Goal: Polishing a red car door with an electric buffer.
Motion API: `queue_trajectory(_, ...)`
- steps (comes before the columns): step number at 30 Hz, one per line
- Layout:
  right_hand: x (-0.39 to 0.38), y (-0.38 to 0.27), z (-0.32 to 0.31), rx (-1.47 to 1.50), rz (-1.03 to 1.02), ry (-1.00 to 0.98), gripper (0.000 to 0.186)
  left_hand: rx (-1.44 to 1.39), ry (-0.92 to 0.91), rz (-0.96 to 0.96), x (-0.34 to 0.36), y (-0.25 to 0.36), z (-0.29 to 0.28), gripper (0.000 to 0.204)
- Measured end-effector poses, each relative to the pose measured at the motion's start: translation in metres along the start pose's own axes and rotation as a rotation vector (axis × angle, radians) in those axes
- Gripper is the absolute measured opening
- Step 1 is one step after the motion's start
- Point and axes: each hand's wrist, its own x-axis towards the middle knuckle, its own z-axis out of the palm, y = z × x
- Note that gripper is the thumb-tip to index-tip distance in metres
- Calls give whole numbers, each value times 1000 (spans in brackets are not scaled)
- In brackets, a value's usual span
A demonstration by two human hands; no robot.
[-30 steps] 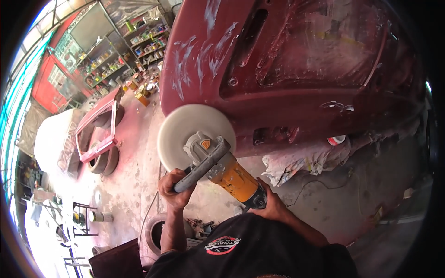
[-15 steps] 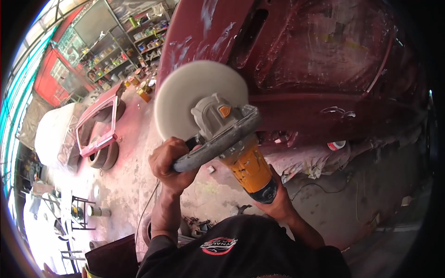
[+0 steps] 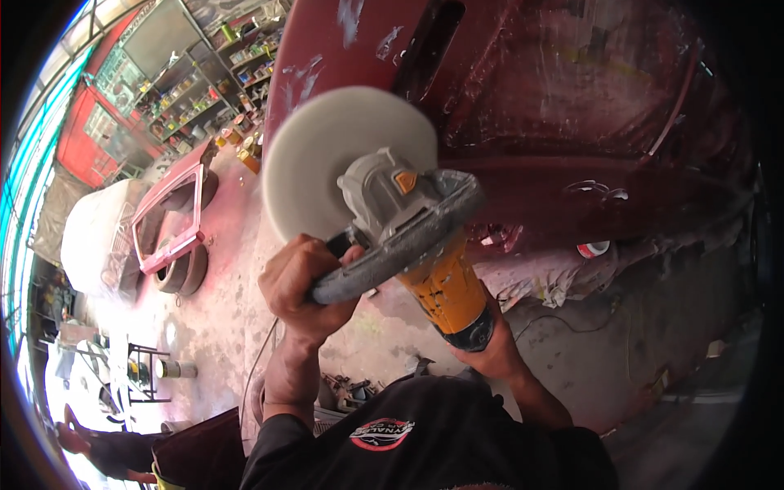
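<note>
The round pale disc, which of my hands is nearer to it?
Left. Your left hand grips the dark curved handle, just below the disc; your right hand holds the power tool at its black end, farther away.

Turquoise sheeting (image 3: 41, 167): strong daylight comes in from L; we get glare.
Stool (image 3: 147, 374): bg blown to white beside it.
Floor (image 3: 233, 286): we see it bright on L, grey shade on R.
Red panel (image 3: 531, 184): dim, darkest toward far R.
Disc (image 3: 314, 175): motion-blurred; we read its face as a pale smear.
Pic edges: fisheye bend; we lose corners to blk.
</note>
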Motion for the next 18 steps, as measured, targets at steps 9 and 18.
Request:
queue_trajectory(9,6,-2,-2,-4,-31,-23,112,-29,36,156,29,7,8,33)
queue_trajectory(18,46,-40,-22,130,-38,94,105,-101,122,153,99,8,16,35)
